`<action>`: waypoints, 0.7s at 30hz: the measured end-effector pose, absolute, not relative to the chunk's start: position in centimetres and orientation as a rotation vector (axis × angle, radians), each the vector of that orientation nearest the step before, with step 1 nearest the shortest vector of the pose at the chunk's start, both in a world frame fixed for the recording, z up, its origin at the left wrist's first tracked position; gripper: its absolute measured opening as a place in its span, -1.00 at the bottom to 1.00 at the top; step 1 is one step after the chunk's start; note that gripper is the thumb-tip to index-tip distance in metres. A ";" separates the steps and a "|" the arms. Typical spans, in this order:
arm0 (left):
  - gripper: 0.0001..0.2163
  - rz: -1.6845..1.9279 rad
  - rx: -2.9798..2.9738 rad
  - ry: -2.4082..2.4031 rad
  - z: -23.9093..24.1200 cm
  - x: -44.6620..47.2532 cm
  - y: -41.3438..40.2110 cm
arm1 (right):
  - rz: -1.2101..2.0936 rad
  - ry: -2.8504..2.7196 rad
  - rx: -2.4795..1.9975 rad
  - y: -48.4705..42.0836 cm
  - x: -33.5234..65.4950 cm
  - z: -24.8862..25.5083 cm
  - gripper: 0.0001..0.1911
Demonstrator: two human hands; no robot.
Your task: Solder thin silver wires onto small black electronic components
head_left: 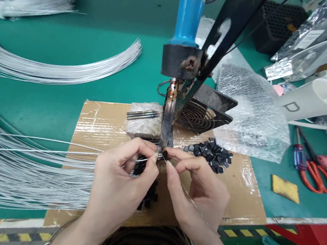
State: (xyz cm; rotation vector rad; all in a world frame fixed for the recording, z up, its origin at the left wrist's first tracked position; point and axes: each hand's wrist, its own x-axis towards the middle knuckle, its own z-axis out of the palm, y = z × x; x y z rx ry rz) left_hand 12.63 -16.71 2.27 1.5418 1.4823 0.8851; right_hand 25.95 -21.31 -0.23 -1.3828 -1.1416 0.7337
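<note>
My left hand [121, 176] is closed, pinching a thin silver wire [63, 152] that runs in from the left. My right hand [196, 182] is closed too, pinching a small black component [165, 154] and a fine strand of solder wire [188, 195]. Both fingertips meet just under the tip of a mounted soldering iron [168, 115] with a blue handle [188, 16]. A pile of small black components [211, 152] lies right of the tip on taped cardboard [102, 126]. More black pieces [148, 199] lie under my left hand.
Bundles of silver wire [56, 69] curve across the green bench at left. A small fan [201, 112] and bubble wrap [250, 111] stand behind the pile. Red-handled scissors [316, 176], a screwdriver [299, 155] and a yellow sponge [285, 188] lie at right.
</note>
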 end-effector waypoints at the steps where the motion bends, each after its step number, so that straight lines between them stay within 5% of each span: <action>1: -0.86 0.889 1.539 1.482 2.3 12.6 -16.7 | 0.729 -1.144 -1.387 -21.3 25.9 -0.2 -0.83; 21: -0.87 0.948 1.388 1.399 2.6 12.7 -16.1 | 0.714 -1.149 -1.343 -21.0 25.9 -0.4 -0.82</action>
